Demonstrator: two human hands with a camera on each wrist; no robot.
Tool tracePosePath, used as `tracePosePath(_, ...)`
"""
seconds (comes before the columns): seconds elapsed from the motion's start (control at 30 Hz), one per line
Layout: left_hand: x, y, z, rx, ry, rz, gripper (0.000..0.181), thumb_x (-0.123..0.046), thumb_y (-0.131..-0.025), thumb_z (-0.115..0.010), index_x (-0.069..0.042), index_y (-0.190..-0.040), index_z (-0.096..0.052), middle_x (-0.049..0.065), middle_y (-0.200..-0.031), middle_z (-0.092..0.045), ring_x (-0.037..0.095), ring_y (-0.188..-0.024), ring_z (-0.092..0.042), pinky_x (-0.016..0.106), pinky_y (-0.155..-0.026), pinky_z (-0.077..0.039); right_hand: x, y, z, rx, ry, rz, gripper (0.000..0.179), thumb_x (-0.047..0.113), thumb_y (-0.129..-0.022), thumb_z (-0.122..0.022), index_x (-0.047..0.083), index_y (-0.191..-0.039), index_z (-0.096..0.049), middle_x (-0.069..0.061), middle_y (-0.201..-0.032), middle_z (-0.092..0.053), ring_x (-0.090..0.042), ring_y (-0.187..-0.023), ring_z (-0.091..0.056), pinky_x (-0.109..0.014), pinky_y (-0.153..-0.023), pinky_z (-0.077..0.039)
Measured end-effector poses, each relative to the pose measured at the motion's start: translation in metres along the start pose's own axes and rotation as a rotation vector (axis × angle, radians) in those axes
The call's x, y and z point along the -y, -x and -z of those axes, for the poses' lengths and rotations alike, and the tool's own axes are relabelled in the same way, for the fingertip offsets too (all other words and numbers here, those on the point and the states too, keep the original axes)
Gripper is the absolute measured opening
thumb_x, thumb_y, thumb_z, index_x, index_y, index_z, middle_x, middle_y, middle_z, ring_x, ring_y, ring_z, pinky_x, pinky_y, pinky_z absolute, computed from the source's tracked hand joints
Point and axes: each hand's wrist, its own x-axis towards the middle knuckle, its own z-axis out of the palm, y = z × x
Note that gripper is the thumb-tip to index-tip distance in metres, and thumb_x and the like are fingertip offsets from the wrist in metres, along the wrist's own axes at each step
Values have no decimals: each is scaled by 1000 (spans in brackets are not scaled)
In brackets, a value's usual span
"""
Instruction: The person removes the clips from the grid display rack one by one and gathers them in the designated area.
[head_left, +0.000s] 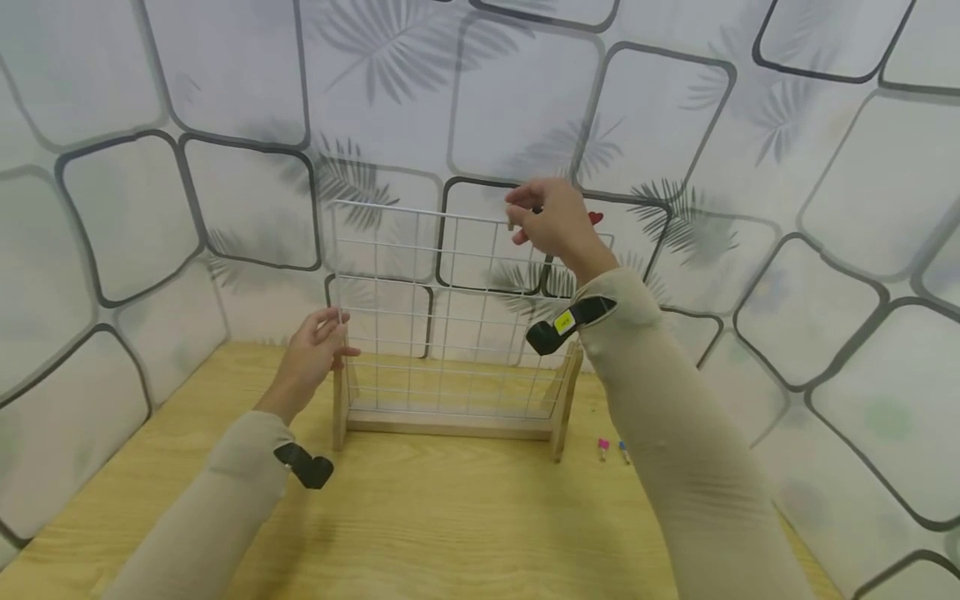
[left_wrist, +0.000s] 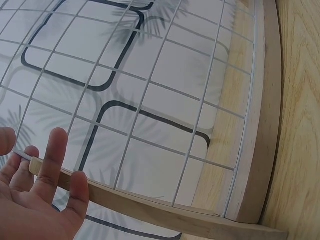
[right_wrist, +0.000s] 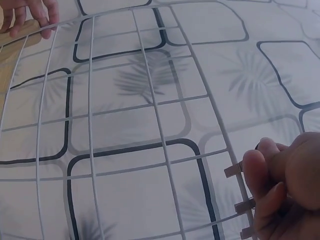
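Head view shows a yellow label (head_left: 565, 322) on the black strap (head_left: 597, 308), its writing too small to read. The right hand (head_left: 557, 221) pinches a wooden clip (right_wrist: 232, 171) between its fingertips, at the wire grid (left_wrist: 245, 118)'s top edge; two more clips (right_wrist: 245, 206) sit just beside those fingers. The left hand (head_left: 309, 352) pinches the grid's side wire, outer fingers spread by the wooden post (left_wrist: 125, 202).

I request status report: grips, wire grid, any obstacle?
Left grip holds wire grid by left edge. Right grip pinches clip at top edge. No obstacle visible.
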Motion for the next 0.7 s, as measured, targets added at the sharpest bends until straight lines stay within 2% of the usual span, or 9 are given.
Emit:
tracePosePath(0.13,-1,-2,0,-8,1,-11,57,-31,-106,-40,-4,-152,-20,10,-155,-30,6,-91,-63,23,-77,-48,2,-1,-2,-56,71,16,19,23,-98,-60,15,-113,-67,-1,-103,-66,-15,-77,-69,-28,-59,-45)
tracePosePath(0.23,-1,-3,1,-11,-3,-19,58,-31,-106,-41,-4,-152,-20,10,-155,-31,5,-90,-63,23,-76,-48,3,-1,-6,-117,62,22,14,22,-98,-61,16,-108,-68,1,-96,-67,-14,-74,-69,-30,-57,-45)
tracePosePath(0.33,1,-4,2,-5,-1,-13,57,-31,-106,-40,-4,-152,-19,10,-156,-30,6,-92,-63,24,-77,-48,-4,-1,-10,-185,34,53,14,22,-98,-60,16,-109,-67,2,-93,-68,-10,-70,-67,-34,-72,-48)
tracePosePath(0.47,3,-3,1,5,2,3,58,-32,-106,-40,-5,-153,-19,8,-156,-29,8,-94,-62,25,-80,-48,-13,0,-14,-229,-141,92,15,19,-98,-61,11,-110,-66,-2,-92,-68,-14,-69,-67,-29,-67,-47)
tracePosePath(0.57,3,-2,0,5,0,6,57,-32,-106,-40,-5,-153,-19,7,-156,-29,9,-95,-62,25,-81,-47,-13,2,-12,-225,-324,110,14,14,-97,-61,6,-108,-65,-8,-96,-65,-22,-71,-68,-22,-46,-37)
tracePosePath(0.63,3,-1,0,5,1,3,56,-30,-106,-40,-5,-152,-19,8,-156,-29,9,-95,-62,26,-81,-47,-10,5,-9,-206,-409,136,13,12,-96,-62,4,-106,-65,-11,-101,-65,-24,-73,-68,-21,-46,-37)
tracePosePath(0.7,3,0,0,3,2,-3,56,-29,-106,-39,-5,-152,-19,8,-156,-29,9,-94,-62,25,-81,-47,-9,10,-5,-168,-439,166,14,13,-96,-62,5,-107,-65,-13,-104,-65,-23,-74,-67,-21,-48,-40)
